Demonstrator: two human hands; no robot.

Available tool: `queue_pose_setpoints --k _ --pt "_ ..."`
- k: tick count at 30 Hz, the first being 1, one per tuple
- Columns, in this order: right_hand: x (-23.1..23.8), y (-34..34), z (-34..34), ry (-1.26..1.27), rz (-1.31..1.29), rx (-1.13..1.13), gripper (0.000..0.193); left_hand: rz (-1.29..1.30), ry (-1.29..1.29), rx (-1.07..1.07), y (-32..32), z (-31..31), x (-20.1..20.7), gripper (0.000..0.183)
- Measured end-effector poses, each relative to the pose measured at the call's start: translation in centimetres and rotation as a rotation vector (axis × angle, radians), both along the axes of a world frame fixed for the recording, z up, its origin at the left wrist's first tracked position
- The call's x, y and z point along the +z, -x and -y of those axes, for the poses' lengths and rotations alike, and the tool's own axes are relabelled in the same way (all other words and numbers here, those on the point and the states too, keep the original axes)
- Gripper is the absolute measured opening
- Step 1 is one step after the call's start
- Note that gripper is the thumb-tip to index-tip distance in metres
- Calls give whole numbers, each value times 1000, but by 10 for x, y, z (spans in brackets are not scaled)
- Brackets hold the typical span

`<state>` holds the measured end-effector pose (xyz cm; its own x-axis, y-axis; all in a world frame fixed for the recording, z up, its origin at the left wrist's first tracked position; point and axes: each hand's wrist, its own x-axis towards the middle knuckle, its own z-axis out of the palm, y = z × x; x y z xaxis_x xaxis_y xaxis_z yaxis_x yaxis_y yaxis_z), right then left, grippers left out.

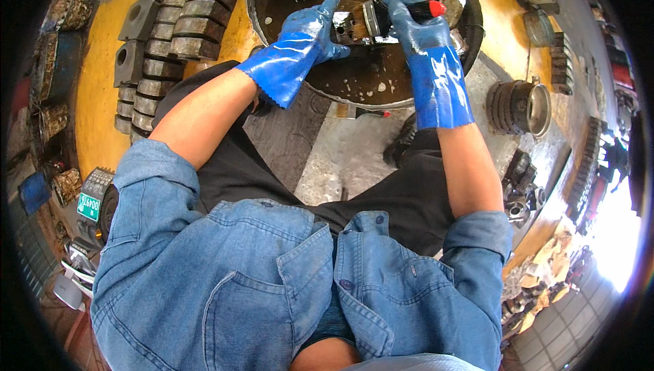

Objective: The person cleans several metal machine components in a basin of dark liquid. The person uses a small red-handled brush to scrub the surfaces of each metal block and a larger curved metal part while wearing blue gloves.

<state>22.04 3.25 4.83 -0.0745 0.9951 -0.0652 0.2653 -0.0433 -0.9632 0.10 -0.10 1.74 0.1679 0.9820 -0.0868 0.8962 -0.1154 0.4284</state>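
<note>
**Wet grip may slip**

The metal block is over brown liquid in the basin; the left hand grasps it, the right hand clasps the brush. Because the gloves look wet, the block could slide and splash.

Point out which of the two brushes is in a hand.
The brush over the basin, gripped by the right hand; the other brush lies outside the basin with no hand on it.

There are two hands, two brushes and one round basin.
</note>
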Motion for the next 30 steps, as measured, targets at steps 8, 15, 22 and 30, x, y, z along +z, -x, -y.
queue_pose_setpoints --k 8,15,22,30 --pt "-11 4 4 -203 -33 -46 19 -24 27 -18 -2 0 6 109" --pt "-28 -15 -26 -202 -8 -143 19 -23 12 -31 7 -2 -2 104" --pt "-90 -41 -60 138 454 37 32 -52 122 -11 -1 -6 9 100" --pt "-14 -13 -37 -143 86 -55 28 -81 111 1 11 -6 -1 101"
